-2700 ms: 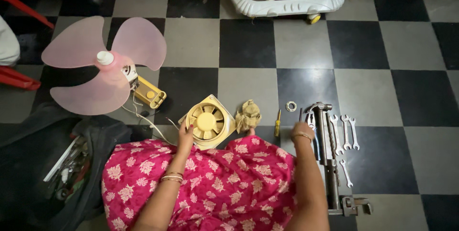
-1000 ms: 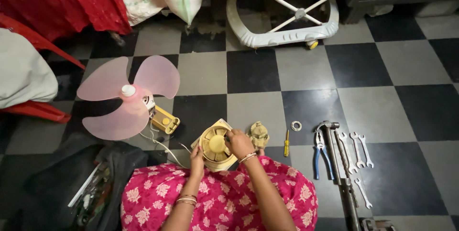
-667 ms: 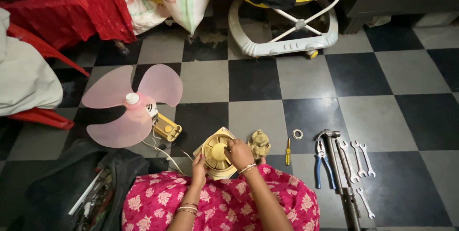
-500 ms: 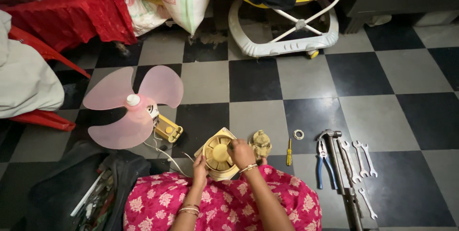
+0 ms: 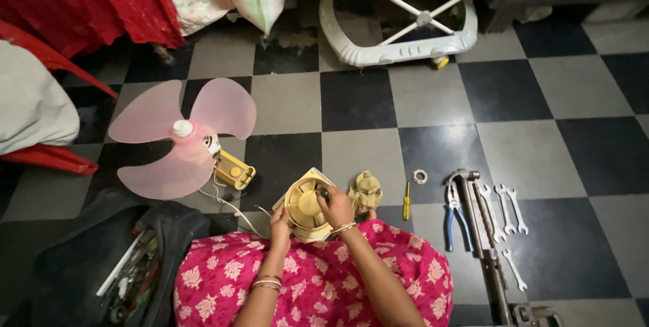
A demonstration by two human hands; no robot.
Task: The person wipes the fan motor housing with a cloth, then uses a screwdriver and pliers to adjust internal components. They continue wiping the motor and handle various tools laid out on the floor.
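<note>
1. From the head camera, the person sat on the checkered floor (image 5: pixel 541 137) near its front edge, with a pink flowered garment (image 5: pixel 318 279) over the lap.
2. The cream fan motor housing (image 5: pixel 305 206) stood on the floor just in front of the knees. The left hand (image 5: pixel 280 221) grasped its lower left rim.
3. The right hand (image 5: pixel 336 206) lay over the housing's right side, fingers curled onto a small dark part at the centre; whether it pinched that part I could not tell.
4. A small tan motor piece (image 5: pixel 366 192) sat just right of the housing, with a yellow-handled screwdriver (image 5: pixel 406 201) and a white ring (image 5: pixel 420 177) beside it.
5. Further right lay blue-handled pliers (image 5: pixel 451 221), a hammer (image 5: pixel 473 212) and several spanners (image 5: pixel 508 208).
6. To the left, the pink fan blade (image 5: pixel 179 137) rested flat, a yellow switch box (image 5: pixel 234 169) touching it, wires trailing toward the housing.
7. A dark tool bag (image 5: pixel 128 266) sat at the front left.
</note>
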